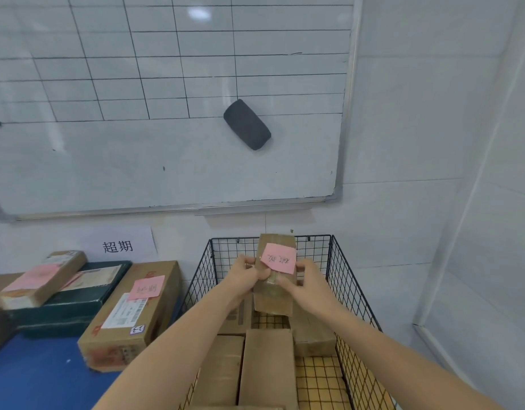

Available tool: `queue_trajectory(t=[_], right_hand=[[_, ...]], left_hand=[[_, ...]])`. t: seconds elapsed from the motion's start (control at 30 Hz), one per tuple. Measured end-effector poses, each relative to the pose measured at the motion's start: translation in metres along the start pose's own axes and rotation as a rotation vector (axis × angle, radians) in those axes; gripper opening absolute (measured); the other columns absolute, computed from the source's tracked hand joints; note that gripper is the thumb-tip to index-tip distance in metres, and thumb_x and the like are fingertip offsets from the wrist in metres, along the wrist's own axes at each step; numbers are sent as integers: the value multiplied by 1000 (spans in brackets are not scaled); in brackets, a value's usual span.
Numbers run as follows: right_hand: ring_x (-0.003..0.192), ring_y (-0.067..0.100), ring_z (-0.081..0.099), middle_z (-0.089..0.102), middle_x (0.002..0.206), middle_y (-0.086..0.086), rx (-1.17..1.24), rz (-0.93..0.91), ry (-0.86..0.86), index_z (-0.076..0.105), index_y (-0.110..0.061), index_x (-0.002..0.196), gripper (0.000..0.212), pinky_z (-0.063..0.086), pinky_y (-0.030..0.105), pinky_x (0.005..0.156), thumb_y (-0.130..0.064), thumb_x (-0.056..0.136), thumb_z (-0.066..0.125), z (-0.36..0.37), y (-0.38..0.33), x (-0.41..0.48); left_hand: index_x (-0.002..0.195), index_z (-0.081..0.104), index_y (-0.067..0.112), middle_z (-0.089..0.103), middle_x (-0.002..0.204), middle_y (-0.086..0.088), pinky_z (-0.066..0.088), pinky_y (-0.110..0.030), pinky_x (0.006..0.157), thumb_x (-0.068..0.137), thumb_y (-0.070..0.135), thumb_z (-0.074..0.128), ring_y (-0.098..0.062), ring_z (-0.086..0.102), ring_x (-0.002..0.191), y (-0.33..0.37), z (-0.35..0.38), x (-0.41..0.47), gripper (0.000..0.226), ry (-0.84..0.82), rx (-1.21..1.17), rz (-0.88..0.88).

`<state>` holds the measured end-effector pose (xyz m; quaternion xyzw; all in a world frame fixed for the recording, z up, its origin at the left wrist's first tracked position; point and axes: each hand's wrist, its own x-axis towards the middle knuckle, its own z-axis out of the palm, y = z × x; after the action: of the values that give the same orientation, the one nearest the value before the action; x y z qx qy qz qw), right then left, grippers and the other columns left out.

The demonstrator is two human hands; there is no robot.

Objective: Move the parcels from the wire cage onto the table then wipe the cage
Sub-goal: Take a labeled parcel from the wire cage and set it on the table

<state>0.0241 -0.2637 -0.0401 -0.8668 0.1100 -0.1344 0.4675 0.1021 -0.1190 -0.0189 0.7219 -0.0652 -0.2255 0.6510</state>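
Cardboard crowds the black wire cage (352, 291) against the white wall. One slim brown cardboard parcel (273, 300), with a pink sticky note (279, 259) facing up, is held above the others, its far end about level with the cage's back rim. The left hand (248, 273) and the right hand (305, 281) clasp it from opposite sides, fingers curled round its edges. I'd say two hands keep it level and clear of the wire for a swing left to the blue table (33, 377).

At least four more brown boxes (267, 368) lie in the cage. On the table I count three plainly: a large brown carton (122, 329), a dark green box (78, 300) and a long tan box (57, 270) resting on it. There are three pink notes in all.
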Motion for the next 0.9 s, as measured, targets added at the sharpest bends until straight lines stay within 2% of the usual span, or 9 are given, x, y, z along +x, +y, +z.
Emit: queue_trajectory(t=[0.13,0.27,0.43,0.53,0.63,0.7,0.77,0.83,0.9], right_hand=[[109,12,51,47,124,-4,19,1,9,36,-21,122,58,46,15,68,-28,80,74,1,3,5],[114,14,50,41,125,-1,31,-41,41,31,-22,137,85,53,31,89,-26,69,82,5,3,6],[113,12,49,39,123,-3,0,-65,19,33,-24,135,92,56,34,87,-31,61,87,3,2,5],[115,12,48,34,128,-2,-33,-65,21,29,-23,142,94,53,29,91,-28,67,85,-5,2,10],[104,6,44,20,142,3,-121,-24,20,20,-16,147,101,44,27,92,-34,70,83,-16,2,15],[97,2,47,30,139,1,-156,-2,-24,32,-15,139,93,45,23,90,-40,67,83,-17,4,15],[99,6,55,48,128,2,-162,34,-39,41,-16,128,91,55,30,86,-53,56,81,-14,7,12],[102,10,58,52,122,1,-132,52,-12,43,-15,126,99,58,33,82,-65,47,76,-10,12,12],[107,11,55,50,123,-2,-128,38,6,44,-16,127,92,55,32,86,-62,55,77,-7,9,8]], left_hand=[[117,40,11,55,118,-7,50,-51,92,85,-1,62,-25,57,108,-2,1,1,41,0,26,23],[124,34,21,50,122,4,56,-53,73,86,1,62,-27,56,110,-1,4,-1,51,-65,52,11],[131,38,25,52,121,1,57,-51,79,80,-2,69,-25,57,110,-1,1,0,65,-45,78,67],[130,46,25,53,123,0,58,-51,74,80,-5,67,-28,59,108,0,-11,-1,61,-103,118,44],[125,51,27,54,121,4,58,-51,72,80,-7,67,-28,63,104,4,-22,-4,59,-187,200,14],[128,53,27,54,124,3,59,-49,72,78,-5,70,-26,64,103,6,-27,-4,62,-204,233,13],[127,53,24,53,124,1,60,-44,70,76,0,74,-23,62,102,8,-28,-3,60,-130,265,16],[122,50,17,53,121,-1,58,-38,76,72,15,81,-21,58,102,6,-30,1,59,52,303,11],[109,51,10,58,109,-2,51,-31,81,70,32,83,-19,58,100,4,-32,4,54,207,359,-10]])
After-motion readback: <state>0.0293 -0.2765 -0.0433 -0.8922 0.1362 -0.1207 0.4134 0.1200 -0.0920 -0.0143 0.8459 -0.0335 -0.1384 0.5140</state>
